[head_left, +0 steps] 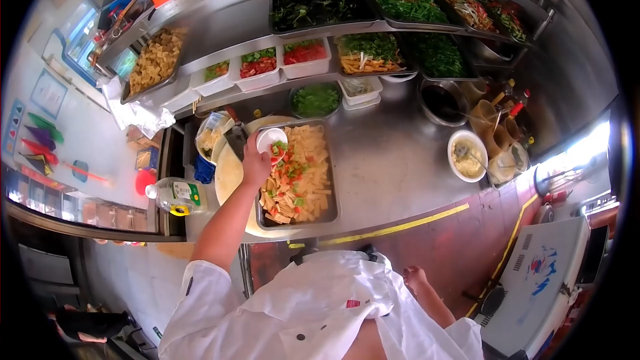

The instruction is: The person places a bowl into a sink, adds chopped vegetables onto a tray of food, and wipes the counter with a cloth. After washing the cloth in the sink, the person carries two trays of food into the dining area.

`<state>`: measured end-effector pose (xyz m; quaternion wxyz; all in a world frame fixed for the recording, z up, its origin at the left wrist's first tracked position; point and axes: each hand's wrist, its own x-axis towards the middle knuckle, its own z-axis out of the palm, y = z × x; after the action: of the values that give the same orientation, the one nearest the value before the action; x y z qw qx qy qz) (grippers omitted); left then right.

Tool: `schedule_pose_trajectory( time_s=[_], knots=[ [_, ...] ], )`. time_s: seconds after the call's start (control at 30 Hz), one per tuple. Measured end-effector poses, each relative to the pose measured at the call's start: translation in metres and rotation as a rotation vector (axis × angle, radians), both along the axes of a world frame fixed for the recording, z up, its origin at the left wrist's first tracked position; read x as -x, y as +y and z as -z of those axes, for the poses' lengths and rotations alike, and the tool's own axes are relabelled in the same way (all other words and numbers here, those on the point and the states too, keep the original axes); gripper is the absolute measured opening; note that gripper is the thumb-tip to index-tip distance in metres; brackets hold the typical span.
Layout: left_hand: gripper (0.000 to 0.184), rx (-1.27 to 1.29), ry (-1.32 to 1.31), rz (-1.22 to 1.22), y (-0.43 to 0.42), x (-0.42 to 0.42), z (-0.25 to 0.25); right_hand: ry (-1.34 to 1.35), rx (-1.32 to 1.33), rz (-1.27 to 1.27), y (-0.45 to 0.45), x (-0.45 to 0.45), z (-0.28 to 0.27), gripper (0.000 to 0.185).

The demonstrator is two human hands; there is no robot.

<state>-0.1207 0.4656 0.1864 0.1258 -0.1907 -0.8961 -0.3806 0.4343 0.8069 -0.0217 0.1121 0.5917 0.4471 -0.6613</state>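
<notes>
My left hand is closed on a small white bowl, tipped over the left part of a metal tray. Chopped red and green pepper sits at the bowl's lip. More of it is scattered over the pale cut strips filling the tray. Low beside my body hangs my right hand, its fingers curled in with nothing visible in them. Under the tray's left side lies a round, pale board.
A plastic bottle stands left of the board. Behind are white tubs and a bowl of chopped greens. Trays of vegetables line the shelf above. On the right are a dark-filled bowl and a white bowl.
</notes>
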Motion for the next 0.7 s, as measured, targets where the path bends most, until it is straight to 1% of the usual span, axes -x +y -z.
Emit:
schedule_pose_trajectory(
  time_s=[0.03,0.07,0.13,0.23,0.3,0.33,0.43,0.53,0.63,0.67,0.7],
  knots=[
    [0.061,-0.024,0.022,0.01,-0.001,0.001,0.003,0.001,0.017,-0.006,0.0,-0.001,0.002,0.012],
    [0.061,-0.054,0.0,0.017,-0.003,0.004,0.008,-0.03,-0.022,-0.077,0.0,-0.002,0.004,0.012],
    [0.06,-0.113,-0.043,0.033,-0.006,0.01,0.014,-0.091,-0.101,-0.219,-0.007,0.008,-0.017,0.013],
    [0.059,-0.316,-0.275,0.016,-0.005,0.007,0.009,-0.053,-0.006,-0.05,-0.002,-0.002,0.003,0.014],
    [0.058,-0.377,-0.338,-0.015,-0.004,0.006,0.005,0.045,0.121,0.055,0.011,-0.017,0.029,0.019],
    [0.058,-0.39,-0.353,-0.032,-0.003,0.005,0.005,0.092,0.185,0.111,0.012,-0.02,0.031,0.022],
    [0.058,-0.323,-0.262,0.006,-0.001,0.008,0.001,-0.029,0.074,-0.031,0.01,-0.015,0.02,0.023],
    [0.061,-0.016,0.094,0.018,0.004,0.006,-0.009,-0.115,-0.003,-0.115,0.004,-0.002,-0.004,0.022],
    [0.064,0.2,0.033,0.073,0.01,0.0,-0.022,0.065,-0.001,-0.123,0.001,-0.014,0.002,0.017],
    [0.065,0.173,0.109,0.084,0.01,0.005,-0.011,0.02,-0.052,-0.14,0.0,-0.016,0.003,0.017],
    [0.065,0.174,0.113,0.039,0.013,0.006,-0.011,-0.02,-0.104,-0.154,-0.008,-0.005,-0.012,0.016]
  ],
)
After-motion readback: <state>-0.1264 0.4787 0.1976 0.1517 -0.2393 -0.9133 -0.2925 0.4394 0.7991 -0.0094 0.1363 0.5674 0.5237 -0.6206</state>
